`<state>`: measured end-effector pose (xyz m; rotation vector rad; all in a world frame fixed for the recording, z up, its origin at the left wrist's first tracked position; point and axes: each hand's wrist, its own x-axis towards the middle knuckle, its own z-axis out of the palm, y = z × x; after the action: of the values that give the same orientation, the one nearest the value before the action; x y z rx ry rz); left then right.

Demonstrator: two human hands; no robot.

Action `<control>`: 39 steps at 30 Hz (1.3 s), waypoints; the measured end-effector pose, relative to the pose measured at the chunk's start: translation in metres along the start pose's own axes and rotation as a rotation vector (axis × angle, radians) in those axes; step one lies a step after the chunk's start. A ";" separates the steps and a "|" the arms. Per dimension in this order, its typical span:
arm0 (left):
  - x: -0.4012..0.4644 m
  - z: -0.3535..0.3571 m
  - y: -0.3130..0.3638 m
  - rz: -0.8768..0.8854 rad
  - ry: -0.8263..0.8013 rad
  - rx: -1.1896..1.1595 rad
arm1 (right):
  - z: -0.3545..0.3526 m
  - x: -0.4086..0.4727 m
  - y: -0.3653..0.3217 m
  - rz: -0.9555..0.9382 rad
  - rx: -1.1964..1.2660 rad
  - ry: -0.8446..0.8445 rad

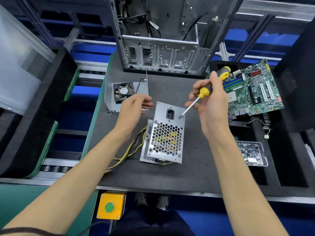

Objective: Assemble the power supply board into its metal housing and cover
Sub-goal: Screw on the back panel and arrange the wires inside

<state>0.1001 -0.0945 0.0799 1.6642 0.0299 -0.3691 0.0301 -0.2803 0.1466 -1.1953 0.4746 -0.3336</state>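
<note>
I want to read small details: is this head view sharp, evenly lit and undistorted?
Head view: wide-angle bending at the edges; light even and soft, mild sheen on the metal housing; left hand fingertips slightly motion-blurred; screwdriver in the right hand fairly sharp.

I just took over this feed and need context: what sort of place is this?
Probably a computer assembly or repair line workstation. An open PC case stands at the back of the mat, a bare motherboard lies to the right, and roller conveyor rails run along the left.

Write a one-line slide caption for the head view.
Right hand aims screwdriver at power supply housing; left hand hovers open.
</note>
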 end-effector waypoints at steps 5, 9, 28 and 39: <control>0.006 -0.039 -0.005 0.022 0.127 0.070 | 0.038 0.002 0.001 0.079 -0.172 -0.196; 0.011 -0.076 -0.020 0.000 0.199 0.327 | 0.068 0.008 0.012 -0.045 -0.396 -0.267; 0.048 -0.074 -0.080 0.124 0.256 1.073 | 0.086 0.038 0.024 -0.173 -0.647 -0.302; 0.025 -0.047 0.000 0.029 0.182 -0.021 | 0.071 0.043 0.015 -0.083 -0.287 -0.172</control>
<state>0.1338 -0.0537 0.0775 1.6718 0.1442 -0.1936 0.1035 -0.2392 0.1449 -1.5122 0.3299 -0.2356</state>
